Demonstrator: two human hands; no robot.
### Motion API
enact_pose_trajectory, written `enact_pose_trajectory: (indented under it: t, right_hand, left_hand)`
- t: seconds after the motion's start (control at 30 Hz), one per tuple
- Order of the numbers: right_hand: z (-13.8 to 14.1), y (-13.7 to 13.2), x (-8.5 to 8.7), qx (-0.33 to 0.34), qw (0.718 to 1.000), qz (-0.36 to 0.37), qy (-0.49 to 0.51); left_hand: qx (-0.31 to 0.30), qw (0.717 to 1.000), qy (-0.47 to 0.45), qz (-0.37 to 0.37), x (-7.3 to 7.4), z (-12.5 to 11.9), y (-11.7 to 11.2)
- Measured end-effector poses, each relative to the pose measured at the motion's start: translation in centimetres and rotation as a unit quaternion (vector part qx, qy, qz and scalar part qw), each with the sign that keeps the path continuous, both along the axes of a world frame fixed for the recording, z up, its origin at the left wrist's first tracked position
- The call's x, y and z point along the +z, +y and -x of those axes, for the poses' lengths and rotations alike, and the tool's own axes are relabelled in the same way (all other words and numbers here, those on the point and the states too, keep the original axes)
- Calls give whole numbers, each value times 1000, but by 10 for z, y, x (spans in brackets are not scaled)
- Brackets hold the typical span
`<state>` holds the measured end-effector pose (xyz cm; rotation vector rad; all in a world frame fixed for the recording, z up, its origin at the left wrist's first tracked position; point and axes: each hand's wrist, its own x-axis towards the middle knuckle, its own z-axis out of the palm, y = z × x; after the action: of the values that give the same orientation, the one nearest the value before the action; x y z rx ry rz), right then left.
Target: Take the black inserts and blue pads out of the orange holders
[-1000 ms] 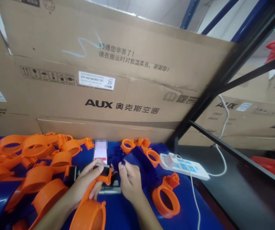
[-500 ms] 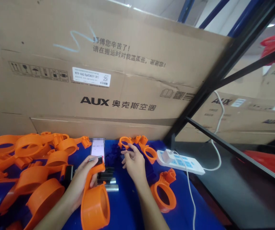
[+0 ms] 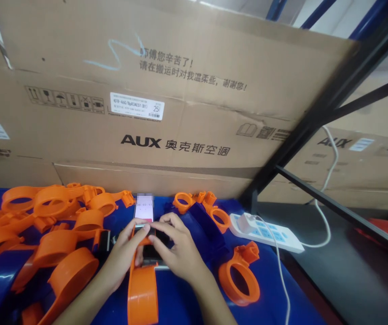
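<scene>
My left hand point(image 3: 128, 246) is closed around the arm of an orange plastic ring bracket point(image 3: 143, 295), whose ring hangs down toward me. A small dark piece with a shiny edge sits at the bracket's upper end, under my left thumb. My right hand point(image 3: 180, 250) has its thumb and fingers closed in a pinch at that same end, close to my left fingertips. Its fingers partly hide the end and the dark piece. Beneath the hands lie black and silver strips point(image 3: 162, 266), mostly covered. Just beyond stands a phone point(image 3: 145, 210) showing a timer.
Several orange ring brackets point(image 3: 57, 248) are heaped at the left. More lie at the right, one bracket point(image 3: 239, 277) near a white power strip point(image 3: 268, 232) with a cable. A large cardboard box point(image 3: 180, 113) stands behind the blue surface, beside a black rack post point(image 3: 292, 117).
My right hand has moved left and toward me, from near the far orange rings to the upper end of the held bracket. The view has shifted slightly left.
</scene>
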<state>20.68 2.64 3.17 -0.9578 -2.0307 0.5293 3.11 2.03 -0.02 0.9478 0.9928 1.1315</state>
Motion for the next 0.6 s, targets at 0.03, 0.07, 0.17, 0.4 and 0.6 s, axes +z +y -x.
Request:
enact_pose_trajectory:
  t: [0.03, 0.07, 0.17, 0.4, 0.6]
  right_hand:
    - [-1, 1, 0, 0, 1000, 3, -3]
    - [-2, 2, 0, 2, 1000, 6, -3]
    - [-11, 5, 3, -32, 999, -6, 18]
    - [-30, 9, 10, -83, 992, 1, -93]
    - [-22, 8, 5, -21, 985, -7, -169]
  left_hand:
    - [-1, 1000, 1, 3, 2, 1, 1]
    - [2, 1000, -6, 7, 4, 3, 1]
    - [28, 995, -92, 17, 16, 15, 4]
    - [132, 942, -308, 30, 39, 43, 9]
    - [134, 927, -346, 47, 39, 49, 7]
